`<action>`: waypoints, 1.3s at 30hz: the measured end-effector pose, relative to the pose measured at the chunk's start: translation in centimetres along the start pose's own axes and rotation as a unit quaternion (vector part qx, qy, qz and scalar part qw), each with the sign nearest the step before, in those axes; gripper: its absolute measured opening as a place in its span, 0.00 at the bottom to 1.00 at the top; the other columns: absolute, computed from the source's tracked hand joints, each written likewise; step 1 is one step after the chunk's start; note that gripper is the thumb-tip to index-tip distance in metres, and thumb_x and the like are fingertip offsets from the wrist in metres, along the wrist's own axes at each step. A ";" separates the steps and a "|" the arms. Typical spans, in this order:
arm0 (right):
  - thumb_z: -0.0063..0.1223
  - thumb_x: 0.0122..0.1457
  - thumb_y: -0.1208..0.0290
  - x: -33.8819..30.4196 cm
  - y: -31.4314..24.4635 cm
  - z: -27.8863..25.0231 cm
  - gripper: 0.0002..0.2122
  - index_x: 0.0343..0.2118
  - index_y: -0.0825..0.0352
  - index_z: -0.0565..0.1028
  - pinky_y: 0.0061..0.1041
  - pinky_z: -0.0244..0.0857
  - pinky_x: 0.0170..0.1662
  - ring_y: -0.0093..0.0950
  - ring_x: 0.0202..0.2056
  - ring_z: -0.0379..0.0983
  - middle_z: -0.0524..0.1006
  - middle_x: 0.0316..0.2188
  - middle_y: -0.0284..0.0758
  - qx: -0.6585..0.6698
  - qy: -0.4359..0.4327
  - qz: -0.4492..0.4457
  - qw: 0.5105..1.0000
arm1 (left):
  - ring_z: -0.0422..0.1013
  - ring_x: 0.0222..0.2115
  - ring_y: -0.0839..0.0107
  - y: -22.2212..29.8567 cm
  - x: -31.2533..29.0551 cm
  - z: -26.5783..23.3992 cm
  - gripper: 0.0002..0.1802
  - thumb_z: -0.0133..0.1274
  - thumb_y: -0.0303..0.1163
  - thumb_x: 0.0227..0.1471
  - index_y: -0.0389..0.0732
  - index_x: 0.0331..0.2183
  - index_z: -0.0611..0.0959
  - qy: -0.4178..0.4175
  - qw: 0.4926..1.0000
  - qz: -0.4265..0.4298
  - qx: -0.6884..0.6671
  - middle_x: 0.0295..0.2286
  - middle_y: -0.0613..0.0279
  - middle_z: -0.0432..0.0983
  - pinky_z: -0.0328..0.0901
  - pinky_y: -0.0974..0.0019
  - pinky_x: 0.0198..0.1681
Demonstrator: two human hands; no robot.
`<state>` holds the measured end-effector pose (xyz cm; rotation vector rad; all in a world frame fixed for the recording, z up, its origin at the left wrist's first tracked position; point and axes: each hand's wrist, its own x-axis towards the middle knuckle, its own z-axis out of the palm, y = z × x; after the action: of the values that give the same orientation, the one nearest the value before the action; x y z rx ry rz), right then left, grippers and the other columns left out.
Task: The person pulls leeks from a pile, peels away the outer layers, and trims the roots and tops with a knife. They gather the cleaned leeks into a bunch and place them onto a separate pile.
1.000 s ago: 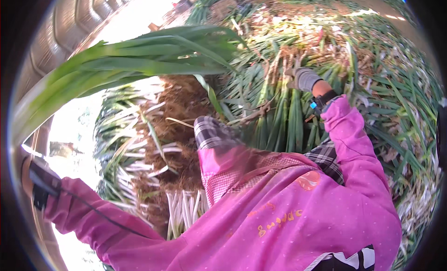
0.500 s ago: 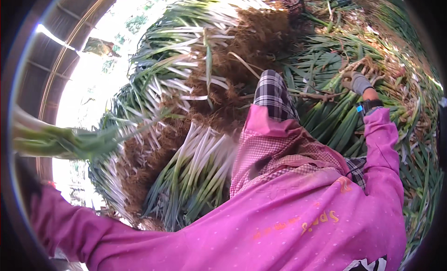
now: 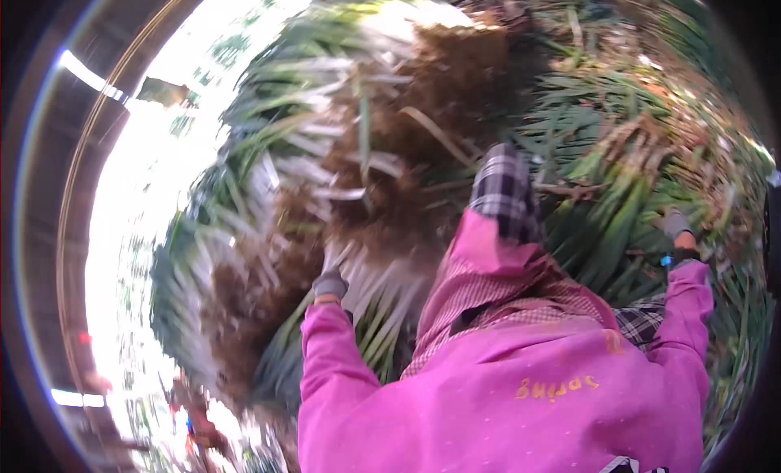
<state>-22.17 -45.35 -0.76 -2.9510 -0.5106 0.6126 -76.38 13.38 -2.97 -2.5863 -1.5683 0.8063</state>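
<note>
The view is motion-blurred. My left hand (image 3: 329,284), in a grey glove on a pink sleeve, sits against a pile of long green stalks with white shafts and brown roots (image 3: 382,188). The blur hides whether it grips any of them. Out to the right, my right hand (image 3: 675,225), also in a grey glove, is down among green leaves (image 3: 618,221). Its fingers are too small to make out. My plaid-trousered leg (image 3: 504,192) sticks forward between the two hands.
Heaps of the same green stalks and brown roots cover the ground ahead and to the right. A curved dark frame (image 3: 73,229) with bright daylight behind it runs along the left side.
My left arm has swung in from the far left to the pile in front. The big bunch of green stalks it held out there is no longer raised. The view has turned left.
</note>
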 end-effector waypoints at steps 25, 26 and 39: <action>0.53 0.45 0.67 7.0 -3.8 13.1 0.18 0.41 0.68 0.71 0.29 0.67 0.37 0.32 0.27 0.74 0.75 0.31 0.42 0.592 0.005 0.189 0.783 | 0.63 0.43 0.51 59.8 5.5 -1.4 0.38 0.53 0.46 0.36 0.41 0.49 0.63 0.101 0.814 0.571 0.028 0.39 0.48 0.67 0.52 0.51 0.50; 0.53 0.45 0.66 8.7 -4.6 14.5 0.19 0.41 0.68 0.71 0.32 0.66 0.38 0.36 0.32 0.73 0.75 0.32 0.45 0.499 0.047 0.167 0.849 | 0.65 0.40 0.51 59.4 6.3 -1.2 0.38 0.54 0.44 0.36 0.41 0.50 0.62 0.181 0.769 0.613 -0.016 0.36 0.49 0.68 0.55 0.51 0.47; 0.49 0.44 0.67 10.1 -7.0 18.4 0.25 0.46 0.72 0.63 0.36 0.60 0.49 0.45 0.46 0.65 0.67 0.43 0.54 0.353 0.019 0.297 0.887 | 0.69 0.31 0.46 57.8 -6.7 -14.7 0.29 0.48 0.47 0.44 0.38 0.43 0.64 -0.103 0.771 0.616 0.121 0.33 0.39 0.69 0.63 0.50 0.30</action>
<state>-22.98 -35.04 -20.32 -2.3470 0.5514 0.6071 -24.81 -17.27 -2.86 -3.1000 0.5171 1.1733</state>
